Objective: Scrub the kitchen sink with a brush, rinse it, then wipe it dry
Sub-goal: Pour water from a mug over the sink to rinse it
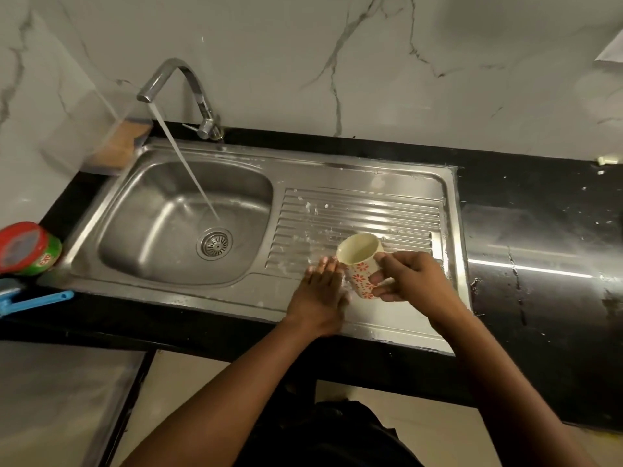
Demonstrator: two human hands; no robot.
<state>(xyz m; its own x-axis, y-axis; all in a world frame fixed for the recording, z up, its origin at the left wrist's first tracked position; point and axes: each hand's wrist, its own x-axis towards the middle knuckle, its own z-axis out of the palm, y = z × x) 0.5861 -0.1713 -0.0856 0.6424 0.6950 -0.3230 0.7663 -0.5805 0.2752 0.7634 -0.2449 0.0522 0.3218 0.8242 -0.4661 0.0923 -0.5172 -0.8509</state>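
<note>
While the fingers [381, 288] of the right hand [409, 278] curl round a cream cup [359, 261] printed with red flowers, gripping its patterned side between thumb and fingertips, the cup sits tilted with its open mouth turned up toward the camera. It is held over the front of the ribbed drainboard [354, 210]; I cannot tell whether its base touches the steel.

Just left of the cup, the left hand [320, 293] lies palm down on the wet drainboard, its fingers [323, 268] straight and together, holding nothing, their tips beside the cup's rim.

The steel sink [141, 210] is set into a black bench [539, 230], with 1 basin on the left and the drainboard on the right. White suds or droplets dot the ribs and the back rim. From the curved tap [178, 75] at the back, a stream of water [188, 163] slants down into the basin and lands just above the round drain strainer [214, 243].

On the bench left of the sink stand a red-and-green tub [28, 247] and, nearer the front edge, a blue handle [37, 302] whose head runs out of frame. A clear container [101, 129] stands at the back left corner, against the marble wall [337, 45].
</note>
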